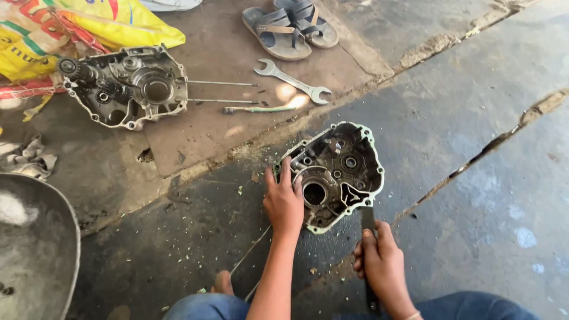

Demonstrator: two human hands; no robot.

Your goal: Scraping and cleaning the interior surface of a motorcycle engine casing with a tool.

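My left hand (283,204) lies flat, fingers spread, on the engine case half (332,175) resting on the floor (462,130) at centre. My right hand (379,264) grips a flat blade tool (367,220), tip touching the case's near edge.

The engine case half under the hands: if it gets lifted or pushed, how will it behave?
The engine case half is cast metal, so probably stiff and heavy for its size. It lies flat on the concrete floor, so it should slide rather than roll. It looks dark and greasy, possibly slippery; the left hand steadies it while the right hand grips a flat tool.
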